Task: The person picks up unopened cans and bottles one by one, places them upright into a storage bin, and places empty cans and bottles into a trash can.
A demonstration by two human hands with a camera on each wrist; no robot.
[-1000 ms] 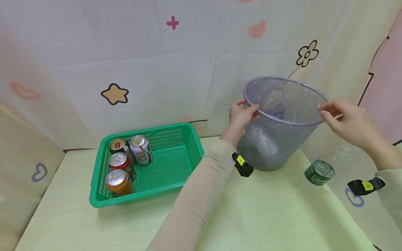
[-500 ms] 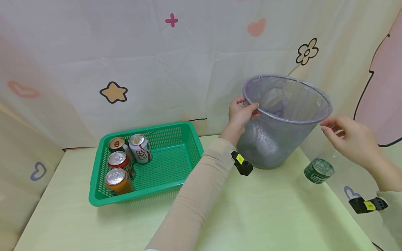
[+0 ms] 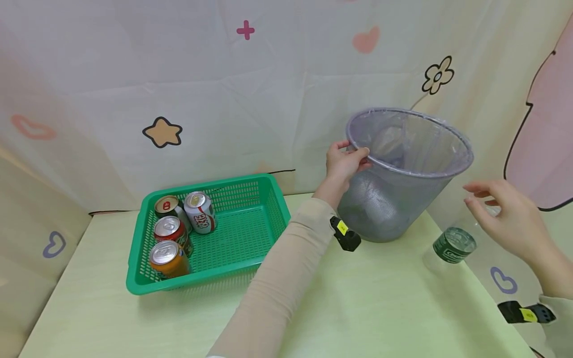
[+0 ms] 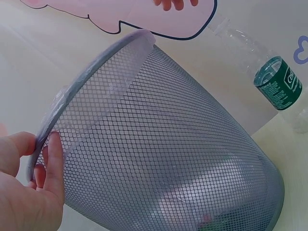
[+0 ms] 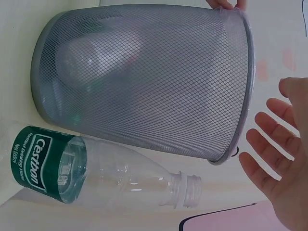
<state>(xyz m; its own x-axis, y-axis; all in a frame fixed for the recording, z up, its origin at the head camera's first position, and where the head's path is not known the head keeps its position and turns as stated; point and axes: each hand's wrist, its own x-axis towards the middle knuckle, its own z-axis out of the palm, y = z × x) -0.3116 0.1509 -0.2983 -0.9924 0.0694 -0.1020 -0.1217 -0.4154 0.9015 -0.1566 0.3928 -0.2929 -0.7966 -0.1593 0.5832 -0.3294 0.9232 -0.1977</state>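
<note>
A grey mesh wastebasket (image 3: 385, 199) with a clear plastic liner folded over its rim stands at the right of the table. My left hand (image 3: 342, 161) pinches the rim at its near left side, thumb and fingers on either side of it in the left wrist view. Apart from the basket, my right hand (image 3: 510, 219) is held in the air with relaxed, spread fingers and nothing in them. Below it a clear plastic bottle (image 5: 130, 173) with a green label stands upright, uncapped, beside the basket. Through the mesh, something pale (image 5: 101, 53) shows inside the wastebasket.
On the left of the table, a green plastic basket (image 3: 268, 238) holds several drink cans, among them an orange can (image 3: 172, 263) and a white can (image 3: 201, 216). A patterned curtain (image 3: 224, 99) hangs behind the table. The table's right edge runs close by the bottle.
My right hand has let go of the wastebasket's right rim and moved down and to the right, over the bottle. The left hand keeps its hold on the rim.
</note>
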